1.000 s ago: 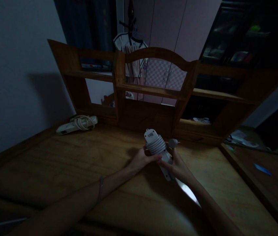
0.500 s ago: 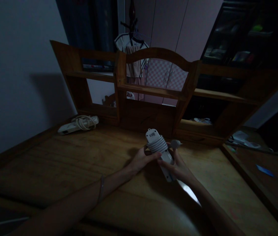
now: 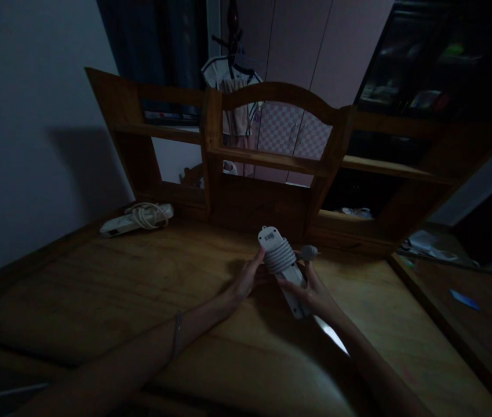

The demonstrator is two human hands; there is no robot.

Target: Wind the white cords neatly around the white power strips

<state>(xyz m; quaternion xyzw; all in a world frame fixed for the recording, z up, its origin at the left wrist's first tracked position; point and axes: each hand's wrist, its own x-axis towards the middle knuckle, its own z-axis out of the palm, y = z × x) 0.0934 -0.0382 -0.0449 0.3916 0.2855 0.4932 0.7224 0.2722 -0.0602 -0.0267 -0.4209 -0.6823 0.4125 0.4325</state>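
1 power strip (image 3: 281, 267), cord-wrapped: likely rigid, light, slippery; right hand (image 3: 315, 295) is clamping its bare lower end, the surest hold; left hand (image 3: 246, 281), fingers apart, is touching the coil (image 3: 277, 258).

White power strip (image 3: 284, 268), grey cord wound round its upper half, tilted above the wooden desk (image 3: 98, 289).

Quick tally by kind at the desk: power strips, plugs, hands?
Power strips: 2, held strip and far strip
Plugs: 1, plug
Hands: 2, left hand and right hand
Total: 5
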